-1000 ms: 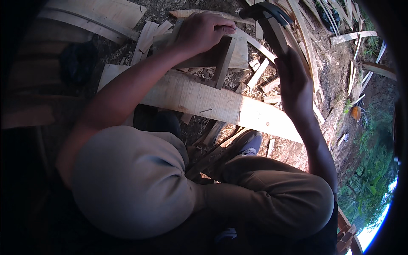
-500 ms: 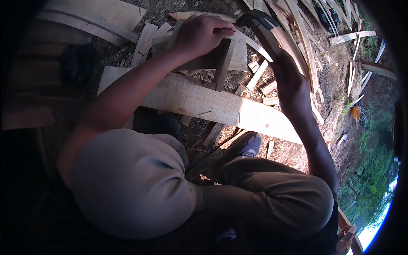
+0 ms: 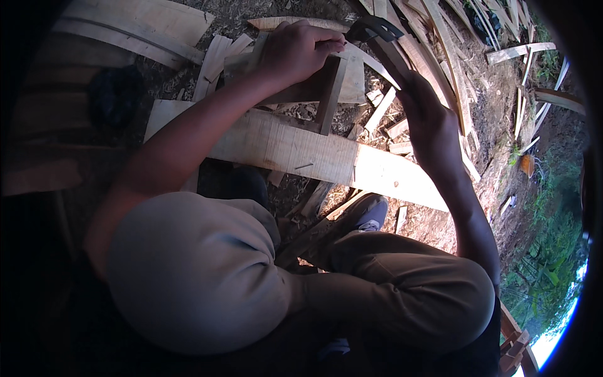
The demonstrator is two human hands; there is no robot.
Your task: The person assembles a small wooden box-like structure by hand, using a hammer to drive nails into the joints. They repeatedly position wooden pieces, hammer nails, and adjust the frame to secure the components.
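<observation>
The hammer [image 3: 384,56] has its head just beside the left hand [image 3: 296,55], its handle's end hidden inside the wrapped right hand [image 3: 430,125]. The left thumb and forefinger pinch together over a wooden frame [image 3: 331,97], partly covering it; anything between them is indistinct. The left forearm hides part of a plank [image 3: 314,149].

Tan trousers [image 3: 195,270], creased nr knee; grey shoe [image 3: 373,210] w/ pale patch; both forearms [image 3: 188,141] bare.
</observation>
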